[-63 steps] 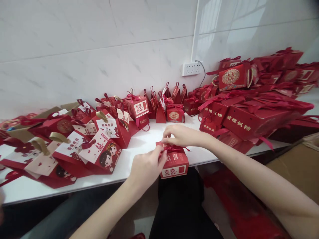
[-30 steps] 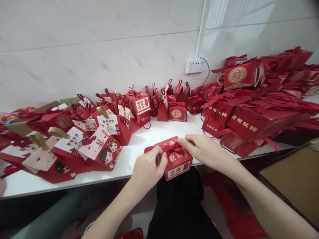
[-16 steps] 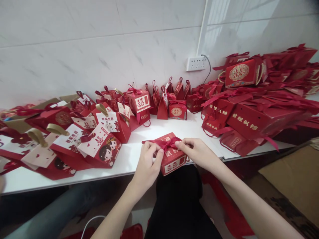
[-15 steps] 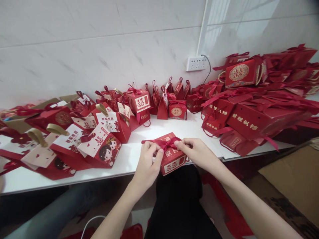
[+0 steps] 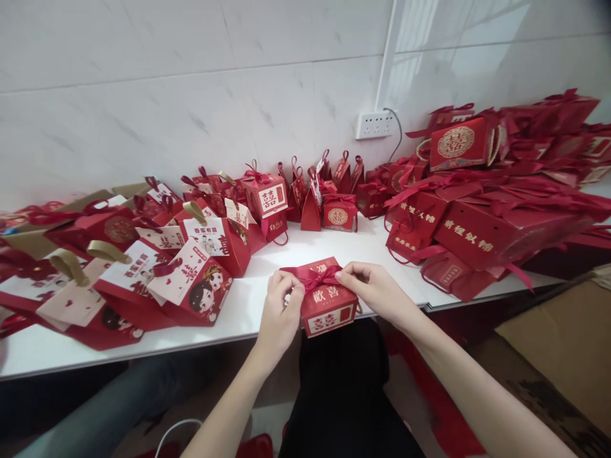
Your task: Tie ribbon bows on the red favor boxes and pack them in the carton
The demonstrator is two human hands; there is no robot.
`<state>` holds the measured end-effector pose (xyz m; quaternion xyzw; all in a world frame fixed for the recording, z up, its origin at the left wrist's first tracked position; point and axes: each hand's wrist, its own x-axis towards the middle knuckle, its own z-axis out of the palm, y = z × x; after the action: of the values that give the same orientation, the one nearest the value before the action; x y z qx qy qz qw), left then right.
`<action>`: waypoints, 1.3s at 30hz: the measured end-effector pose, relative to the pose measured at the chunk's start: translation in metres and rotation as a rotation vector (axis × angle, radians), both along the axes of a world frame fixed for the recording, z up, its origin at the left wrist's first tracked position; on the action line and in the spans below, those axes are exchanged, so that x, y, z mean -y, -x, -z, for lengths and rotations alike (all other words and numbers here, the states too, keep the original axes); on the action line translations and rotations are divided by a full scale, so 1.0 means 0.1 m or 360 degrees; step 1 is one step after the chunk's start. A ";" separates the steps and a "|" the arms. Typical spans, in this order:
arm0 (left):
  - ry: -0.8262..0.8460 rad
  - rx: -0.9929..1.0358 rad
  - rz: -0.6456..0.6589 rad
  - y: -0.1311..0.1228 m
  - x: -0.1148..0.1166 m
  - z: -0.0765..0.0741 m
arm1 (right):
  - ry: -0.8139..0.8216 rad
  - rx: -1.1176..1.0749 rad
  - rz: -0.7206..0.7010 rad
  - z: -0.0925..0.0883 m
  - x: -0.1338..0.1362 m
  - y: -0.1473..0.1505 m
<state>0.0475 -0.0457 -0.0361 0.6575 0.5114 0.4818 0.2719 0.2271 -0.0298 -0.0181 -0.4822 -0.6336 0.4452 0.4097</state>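
Observation:
At the table's front edge sits a red gift box point(image 5: 329, 312) with gold characters and a cream label on its front side. A dark red ribbon point(image 5: 321, 278) is tied in a bow across its top. My left hand point(image 5: 282, 305) is closed at the bow's left side, thumb and fingers pinching the ribbon. On the other side, my right hand point(image 5: 371, 287) pinches the bow's right loop between thumb and finger. The box's lower front corner reaches past the table edge, above my lap.
Red and cream gift boxes point(image 5: 191, 280) crowd the white table point(image 5: 305, 247) on the left. A heap of ribboned red boxes point(image 5: 496, 222) covers the right side. Small boxes point(image 5: 338, 213) stand along the wall beneath a power socket point(image 5: 375, 125). Cardboard point(image 5: 563, 343) lies lower right.
The box has turned slightly, so its front label faces me more squarely. My left hand has shifted a little left and down along the ribbon; my right hand keeps its pinch.

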 end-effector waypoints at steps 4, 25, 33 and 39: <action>0.0013 0.0016 -0.0037 0.01 -0.01 0.02 | 0.0126 -0.0161 -0.0032 0.06 -0.01 -0.04; 0.0009 -0.0034 -0.0012 0.05 -0.03 -0.05 | 0.0284 -0.0632 -0.0060 0.28 -0.05 -0.19; -0.0064 -0.0189 0.0127 0.14 -0.03 -0.09 | 0.0640 -0.0577 -0.0035 0.27 -0.13 -0.22; 0.0011 -0.0184 0.0107 0.14 -0.03 -0.13 | 0.0693 -0.0580 -0.0056 0.26 -0.21 -0.17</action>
<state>0.0339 -0.0428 -0.0232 0.7001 0.5055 0.4320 0.2602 0.2441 -0.0091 -0.0439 -0.4598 -0.4472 0.6571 0.3959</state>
